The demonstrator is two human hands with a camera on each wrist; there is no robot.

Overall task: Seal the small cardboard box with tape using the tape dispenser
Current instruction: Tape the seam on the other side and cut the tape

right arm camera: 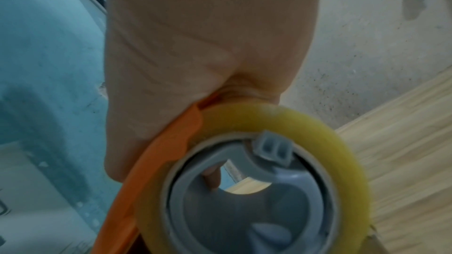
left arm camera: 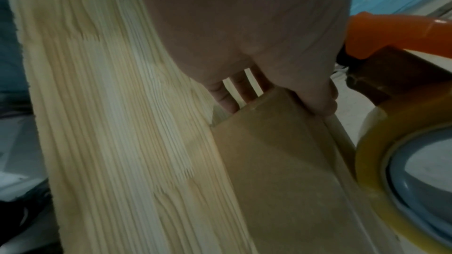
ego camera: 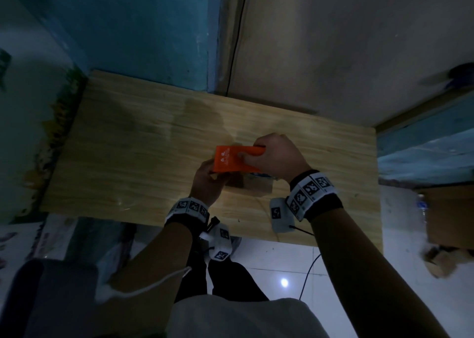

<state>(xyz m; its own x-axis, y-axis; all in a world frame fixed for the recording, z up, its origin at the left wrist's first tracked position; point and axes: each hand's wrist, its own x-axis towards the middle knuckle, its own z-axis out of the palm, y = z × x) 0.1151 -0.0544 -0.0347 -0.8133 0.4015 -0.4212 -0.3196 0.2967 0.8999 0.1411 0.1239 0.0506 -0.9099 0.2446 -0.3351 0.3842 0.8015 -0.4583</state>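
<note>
A small brown cardboard box [ego camera: 257, 186] [left arm camera: 281, 171] lies on the wooden table [ego camera: 128, 145], near its front edge. My left hand [ego camera: 211, 181] [left arm camera: 281, 99] holds the box's left end, with the fingers [left arm camera: 226, 98] down over the end and the thumb along the top edge. My right hand [ego camera: 256, 155] [right arm camera: 195, 65] grips the orange tape dispenser [ego camera: 232, 161] [left arm camera: 391, 32] [right arm camera: 156, 171], which sits on top of the box. Its yellowish tape roll [left arm camera: 381, 142] [right arm camera: 305, 123] turns on a grey hub [right arm camera: 244, 200]. Most of the box is hidden under the dispenser in the head view.
The table stands against a blue and grey wall, with a black cable [ego camera: 236, 34] running down it. A larger cardboard box [ego camera: 448, 217] and a plastic bottle [ego camera: 422, 206] are on the floor to the right. White tiled floor lies in front of the table.
</note>
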